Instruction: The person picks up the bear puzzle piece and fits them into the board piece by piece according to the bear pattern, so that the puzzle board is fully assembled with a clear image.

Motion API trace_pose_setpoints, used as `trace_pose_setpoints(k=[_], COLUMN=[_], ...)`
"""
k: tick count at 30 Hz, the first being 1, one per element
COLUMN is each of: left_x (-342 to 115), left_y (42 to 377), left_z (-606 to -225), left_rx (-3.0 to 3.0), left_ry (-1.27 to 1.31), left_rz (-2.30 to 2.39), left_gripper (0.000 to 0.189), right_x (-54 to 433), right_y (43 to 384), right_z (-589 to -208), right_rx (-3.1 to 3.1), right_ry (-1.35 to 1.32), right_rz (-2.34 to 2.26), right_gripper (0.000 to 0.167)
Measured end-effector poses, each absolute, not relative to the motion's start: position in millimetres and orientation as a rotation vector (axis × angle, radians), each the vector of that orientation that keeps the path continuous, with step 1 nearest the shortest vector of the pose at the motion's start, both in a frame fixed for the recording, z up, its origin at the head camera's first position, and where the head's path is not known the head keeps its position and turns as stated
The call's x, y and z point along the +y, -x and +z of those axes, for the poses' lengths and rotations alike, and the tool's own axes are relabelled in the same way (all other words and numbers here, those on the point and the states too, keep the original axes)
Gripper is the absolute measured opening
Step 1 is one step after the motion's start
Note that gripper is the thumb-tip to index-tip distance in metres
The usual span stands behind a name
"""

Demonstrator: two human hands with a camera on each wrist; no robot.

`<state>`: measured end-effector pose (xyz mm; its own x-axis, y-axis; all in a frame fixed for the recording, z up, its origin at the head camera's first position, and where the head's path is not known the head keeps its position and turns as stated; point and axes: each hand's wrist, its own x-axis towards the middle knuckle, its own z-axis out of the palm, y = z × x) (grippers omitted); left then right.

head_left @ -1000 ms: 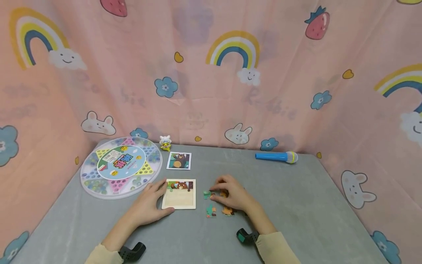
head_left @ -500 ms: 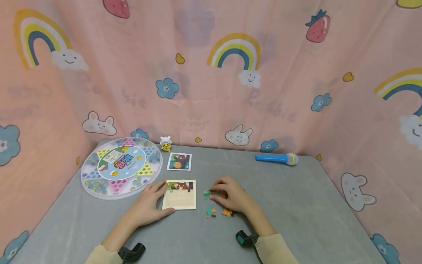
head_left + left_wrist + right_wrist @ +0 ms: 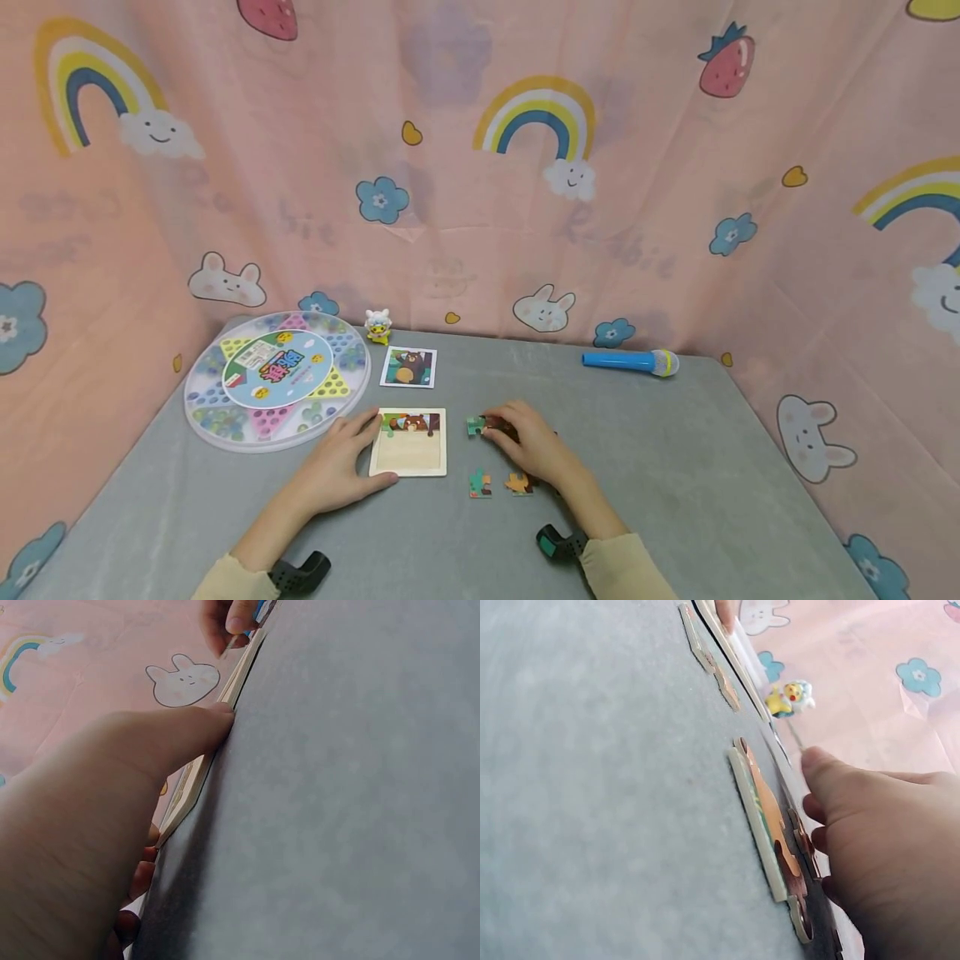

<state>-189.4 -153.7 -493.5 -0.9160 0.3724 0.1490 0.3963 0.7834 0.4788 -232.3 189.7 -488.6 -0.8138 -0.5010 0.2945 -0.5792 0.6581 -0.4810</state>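
Note:
My left hand [image 3: 339, 468] steadies a square wooden puzzle tray [image 3: 408, 455], thumb along its near edge and fingers at its left side. A strip of bear picture fills the tray's top; bare wood shows below. To its right, my right hand [image 3: 538, 448] pinches a green puzzle piece [image 3: 475, 426] between thumb and fingers; its thin edge shows in the left wrist view. A green and orange puzzle piece [image 3: 480, 483] and an orange puzzle piece [image 3: 518, 483] lie nearer the body. More pieces, including an orange-brown puzzle piece [image 3: 769, 817], lie beside the right hand, partly hidden from the head camera.
Behind the tray lies a bear picture card [image 3: 408, 367], with a small yellow and white figurine [image 3: 378, 326] beyond it. A round marble game board [image 3: 277, 382] occupies the back left. Toward the back right is a blue toy microphone [image 3: 630, 362]. A pink curtain [image 3: 450, 250] hangs behind the grey table [image 3: 705, 483].
The right fingertips have shifted slightly away from the body and to the right, with the green piece moving along. The left hand and the tray have stayed in place.

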Motion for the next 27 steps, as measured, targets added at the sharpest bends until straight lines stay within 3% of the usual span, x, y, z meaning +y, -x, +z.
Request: trace_pose_setpoints(k=[27], left_x=[-157.1], left_y=[188.4], left_z=[-491.7], left_rx=[-2.943], left_ry=[0.659], left_rz=[-0.862], left_gripper=[0.093], right_x=[173.8], right_y=[235.9], right_z=[-474.2], right_rx=[-2.773], right_ry=[-0.675], right_rz=[0.845], right_gripper=[0.028])
